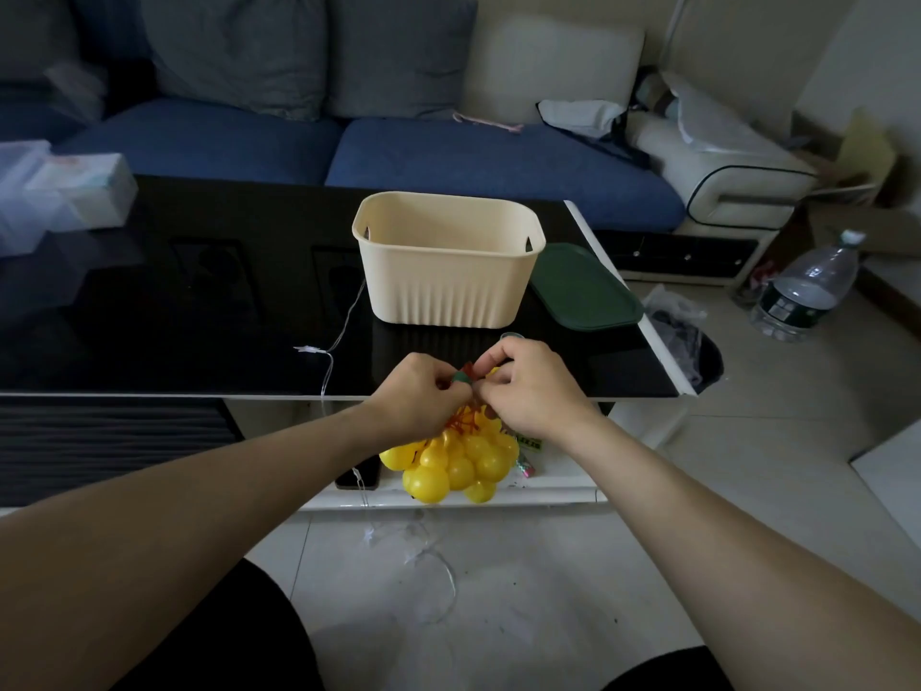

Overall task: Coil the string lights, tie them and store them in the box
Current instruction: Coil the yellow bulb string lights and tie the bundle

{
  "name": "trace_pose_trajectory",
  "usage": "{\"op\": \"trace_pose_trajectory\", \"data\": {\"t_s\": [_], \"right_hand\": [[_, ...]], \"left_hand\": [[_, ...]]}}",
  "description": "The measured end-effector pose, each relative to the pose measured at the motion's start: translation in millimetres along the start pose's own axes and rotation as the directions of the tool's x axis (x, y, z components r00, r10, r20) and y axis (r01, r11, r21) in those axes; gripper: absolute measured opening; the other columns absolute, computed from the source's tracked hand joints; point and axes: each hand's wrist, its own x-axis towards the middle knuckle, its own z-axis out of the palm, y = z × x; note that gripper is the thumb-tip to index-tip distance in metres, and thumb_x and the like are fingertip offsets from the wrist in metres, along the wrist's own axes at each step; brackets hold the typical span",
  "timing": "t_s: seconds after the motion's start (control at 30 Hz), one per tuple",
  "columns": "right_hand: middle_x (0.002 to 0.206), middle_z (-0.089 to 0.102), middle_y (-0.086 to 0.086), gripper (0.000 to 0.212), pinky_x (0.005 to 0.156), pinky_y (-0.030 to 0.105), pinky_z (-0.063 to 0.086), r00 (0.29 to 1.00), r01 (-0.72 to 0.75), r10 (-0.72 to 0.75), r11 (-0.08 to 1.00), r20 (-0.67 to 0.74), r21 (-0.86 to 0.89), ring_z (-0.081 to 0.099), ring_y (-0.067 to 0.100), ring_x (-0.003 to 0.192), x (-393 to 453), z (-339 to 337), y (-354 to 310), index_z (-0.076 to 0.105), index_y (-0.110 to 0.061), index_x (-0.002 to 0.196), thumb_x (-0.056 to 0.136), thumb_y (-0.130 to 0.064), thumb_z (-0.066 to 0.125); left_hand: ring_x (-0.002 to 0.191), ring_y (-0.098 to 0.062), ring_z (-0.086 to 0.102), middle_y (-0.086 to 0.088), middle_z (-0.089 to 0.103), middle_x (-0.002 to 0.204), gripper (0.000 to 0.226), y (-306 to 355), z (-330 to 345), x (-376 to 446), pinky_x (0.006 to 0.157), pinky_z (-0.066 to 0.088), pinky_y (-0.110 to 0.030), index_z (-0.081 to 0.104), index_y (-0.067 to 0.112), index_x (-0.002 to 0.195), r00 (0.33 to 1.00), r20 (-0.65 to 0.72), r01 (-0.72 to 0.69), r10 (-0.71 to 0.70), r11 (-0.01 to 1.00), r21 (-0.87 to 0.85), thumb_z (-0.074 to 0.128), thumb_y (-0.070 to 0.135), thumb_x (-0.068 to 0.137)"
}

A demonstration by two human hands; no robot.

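Sensibly, at lower centre the left hand (pixel 421 391) and right hand (pixel 528 386) both pinched a green tie (pixel 461 377) above the bunched yellow string lights (pixel 456 463), best cinched tight before reaching the cream box (pixel 443 276) beyond.

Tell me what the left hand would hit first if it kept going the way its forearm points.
Probably the right hand, almost touching the left hand; beyond that the green lid, though depth is unclear.

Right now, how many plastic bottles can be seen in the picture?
1. The plastic bottle stands tilted on the floor at the right, beyond the table corner. Others may be hidden behind the sofa or clutter.
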Motion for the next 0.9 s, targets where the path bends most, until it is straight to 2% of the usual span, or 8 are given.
{"op": "trace_pose_trajectory", "data": {"t_s": [0.07,0.17,0.3,0.43,0.63,0.73,0.83,0.9], "right_hand": [[0.068,0.073,-0.002,0.021,0.054,0.016,0.045,0.999,0.023,-0.023,1.0,0.028,0.007,0.066,0.004,0.059,-1,-1,1,0.061,-0.026,0.083,0.087,-0.008,0.072],[0.065,0.071,-0.005,0.021,0.053,0.015,0.047,0.995,0.07,-0.07,0.998,0.07,0.005,0.063,-0.001,0.054,-3,-2,1,0.06,-0.024,0.085,0.089,-0.005,0.069],[0.072,0.073,0.001,0.013,0.061,0.027,0.053,0.982,0.174,-0.17,0.984,0.087,-0.042,0.062,0.005,0.059,-5,-3,-3,0.059,-0.016,0.093,0.093,-0.004,0.06],[0.072,0.068,0.0,0.013,0.065,0.039,0.05,0.947,0.314,-0.297,0.939,0.123,-0.145,0.063,0.017,0.07,-6,-1,-3,0.053,-0.018,0.101,0.095,-0.006,0.053],[0.08,0.069,0.012,0.02,0.073,0.043,0.055,0.977,0.167,-0.167,0.986,0.135,0.015,0.066,0.023,0.077,-8,13,7,0.051,-0.027,0.096,0.098,-0.008,0.053],[0.082,0.069,0.007,0.016,0.075,0.038,0.056,0.986,0.097,-0.104,0.994,0.128,0.059,0.068,0.019,0.078,-6,15,9,0.054,-0.026,0.097,0.098,-0.009,0.056],[0.089,0.07,-0.002,0.008,0.078,0.029,0.054,0.982,0.085,-0.09,0.996,0.166,0.033,0.067,0.01,0.083,-4,9,4,0.063,-0.022,0.1,0.095,-0.015,0.065],[0.093,0.073,0.005,0.017,0.082,0.036,0.056,0.967,0.094,-0.1,0.995,0.234,0.039,0.068,0.012,0.084,-3,1,3,0.071,-0.014,0.1,0.085,-0.014,0.078]], "left_hand": [[0.037,-0.013,0.04,-0.007,0.044,0.049,0.025,0,-2,-2,0.039,0.035,-0.021,0.062,-0.015,0.082,1.0,0.027,0.016,-0.014,0.998,-0.056,0.055,0.007,0.092],[0.038,-0.011,0.039,-0.006,0.044,0.05,0.024,-2,-2,-2,0.042,0.034,-0.023,0.062,-0.014,0.079,0.999,0.036,-0.012,0.013,1.0,-0.023,0.056,0.006,0.09],[0.046,-0.013,0.044,-0.003,0.048,0.052,0.028,-3,-3,2,0.048,0.04,-0.029,0.06,0.012,0.06,0.997,0.036,-0.071,0.068,0.995,0.073,0.058,0.009,0.087],[0.05,-0.012,0.048,-0.002,0.053,0.056,0.024,-5,-4,3,0.05,0.043,-0.03,0.06,0.008,0.067,0.988,0.082,-0.142,0.129,0.973,0.183,0.055,0.012,0.09],[0.05,-0.011,0.046,0.0,0.05,0.056,0.037,-12,-6,7,0.049,0.038,-0.024,0.053,0.015,0.059,0.955,0.283,-0.191,0.092,0.92,0.343,0.054,0.022,0.095],[0.047,-0.009,0.045,-0.001,0.051,0.056,0.038,-13,-6,7,0.047,0.039,-0.022,0.058,0.008,0.065,0.941,0.331,-0.19,0.071,0.92,0.343,0.052,0.028,0.098],[0.051,-0.013,0.048,-0.002,0.052,0.057,0.035,-13,-7,4,0.051,0.042,-0.028,0.056,0.01,0.063,0.936,0.342,-0.201,0.076,0.917,0.345,0.052,0.024,0.096],[0.054,-0.015,0.05,-0.004,0.052,0.06,0.035,-13,-8,3,0.053,0.043,-0.029,0.052,0.012,0.062,0.937,0.343,-0.206,0.068,0.901,0.383,0.053,0.024,0.094]]}}
